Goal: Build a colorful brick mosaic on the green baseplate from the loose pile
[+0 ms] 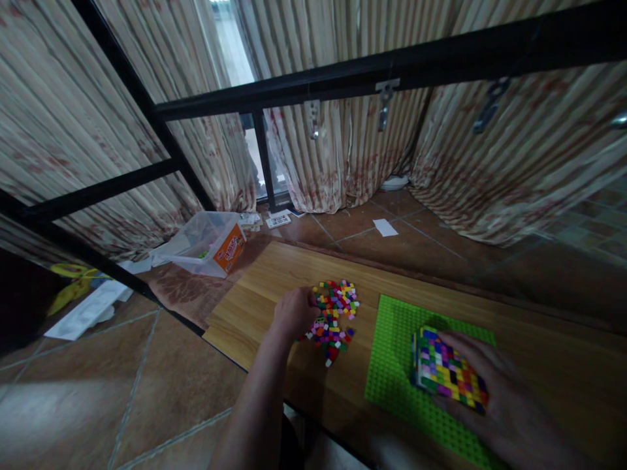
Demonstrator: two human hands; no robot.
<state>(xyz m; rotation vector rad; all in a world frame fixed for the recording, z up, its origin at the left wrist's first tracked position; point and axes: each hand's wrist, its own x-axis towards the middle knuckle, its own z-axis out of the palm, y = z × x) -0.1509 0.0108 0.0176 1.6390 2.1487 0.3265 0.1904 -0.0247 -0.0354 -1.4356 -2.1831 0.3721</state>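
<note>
My left hand (294, 312) is at the left side of a loose pile of small toy bricks (337, 301) in many colours. Its fingers are curled in towards the pile, and their tips are hidden, so what they pinch does not show. Over on the right, my right hand (494, 378) grips a block built of toy bricks (448, 365), thumb on the near side and fingers along the far side. The multicoloured studded face of this block is turned upward. Beneath it lies a green studded baseplate (392, 346), partly covered by the hand and block.
The wooden table (264, 274) carries the pile and baseplate. On the floor beyond its left end stands a clear plastic box (203, 245) with an orange label. A black metal frame (294, 91) crosses in front of striped curtains (333, 156). White paper (385, 227) lies on the tiles.
</note>
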